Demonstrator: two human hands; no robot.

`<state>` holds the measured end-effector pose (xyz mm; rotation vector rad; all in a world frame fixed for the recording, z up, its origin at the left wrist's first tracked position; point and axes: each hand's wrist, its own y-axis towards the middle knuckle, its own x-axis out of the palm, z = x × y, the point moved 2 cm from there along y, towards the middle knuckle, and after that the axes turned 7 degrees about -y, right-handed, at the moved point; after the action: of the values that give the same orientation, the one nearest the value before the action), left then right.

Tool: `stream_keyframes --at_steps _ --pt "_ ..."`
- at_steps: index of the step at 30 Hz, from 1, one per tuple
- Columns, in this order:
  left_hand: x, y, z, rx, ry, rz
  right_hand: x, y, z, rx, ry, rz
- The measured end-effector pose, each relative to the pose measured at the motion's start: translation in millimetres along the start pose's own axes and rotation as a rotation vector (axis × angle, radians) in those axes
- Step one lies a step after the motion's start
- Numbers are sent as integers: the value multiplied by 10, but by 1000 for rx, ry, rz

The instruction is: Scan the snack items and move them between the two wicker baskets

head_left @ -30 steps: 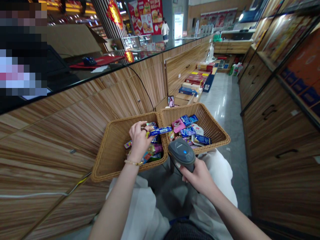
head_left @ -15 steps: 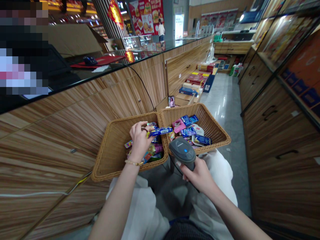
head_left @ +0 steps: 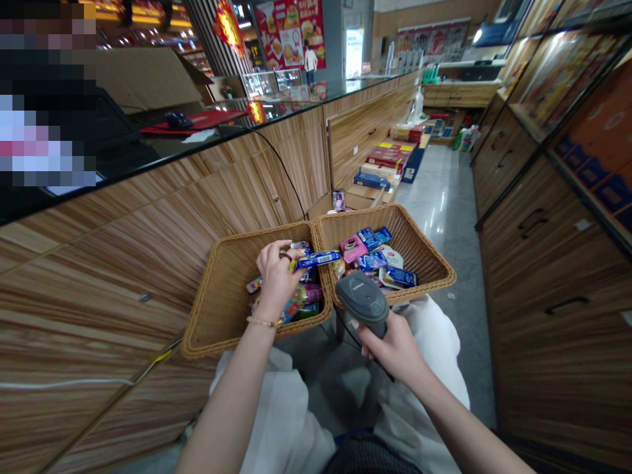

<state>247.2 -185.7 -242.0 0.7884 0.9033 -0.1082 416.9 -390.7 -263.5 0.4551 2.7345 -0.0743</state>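
My left hand (head_left: 276, 273) is closed on one end of a narrow blue candy pack (head_left: 318, 259), held with its barcode showing above the left wicker basket (head_left: 212, 296). Beneath that hand, colourful snack packs (head_left: 310, 293) lie at the basket's right side, partly hidden by my fingers and wrist. My right hand (head_left: 395, 345) grips the handle of a grey barcode scanner (head_left: 363, 299). The scanner's head points toward the candy pack, apart from it. In the right wicker basket (head_left: 429, 266) lie several blue packets (head_left: 371, 261) and a pink packet (head_left: 352, 248).
A wooden counter (head_left: 237, 191) runs along the left, with a black cable (head_left: 281, 161) hanging down its front. Stacked boxes (head_left: 390, 158) stand beyond the baskets. Wooden drawers (head_left: 548, 263) line the right side. A person (head_left: 311, 60) is in the far background.
The blue light on top of the scanner has gone out, and the scanner has shifted very slightly right. My left hand and the candy pack stay almost still. The distant person has moved left.
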Motion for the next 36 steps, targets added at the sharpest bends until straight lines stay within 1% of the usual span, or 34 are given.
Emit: stream_keyframes --at_steps 2,4,8,10,13,18,20,22,25,28,31,36 --pt "-7 1 -9 -12 -20 6 1 -7 28 6 10 6" --pt "-28 5 -21 -24 -48 43 -1 -14 57 10 17 10" --pt "-105 11 -38 -67 -79 206 -7 -34 103 15 24 16" --pt "-131 10 -43 -103 -77 265 -8 -46 116 15 26 16" --pt "-135 5 -50 -132 -75 283 -10 -61 125 17 26 19" --pt "-137 -8 -49 -133 -48 288 -14 -82 142 21 29 27" --pt "-154 -11 -12 -112 -33 293 -21 -94 170 27 42 31" --pt "-172 -7 63 -64 -12 292 -39 -107 209 36 56 45" --pt "-162 15 227 5 29 250 -96 -122 261 58 63 81" --pt "-75 74 405 54 56 156 -173 -132 277 72 63 109" --pt "85 188 569 116 84 16 -232 -142 270 62 66 124" --pt "446 462 810 222 154 -261 -263 -168 277 61 98 153"
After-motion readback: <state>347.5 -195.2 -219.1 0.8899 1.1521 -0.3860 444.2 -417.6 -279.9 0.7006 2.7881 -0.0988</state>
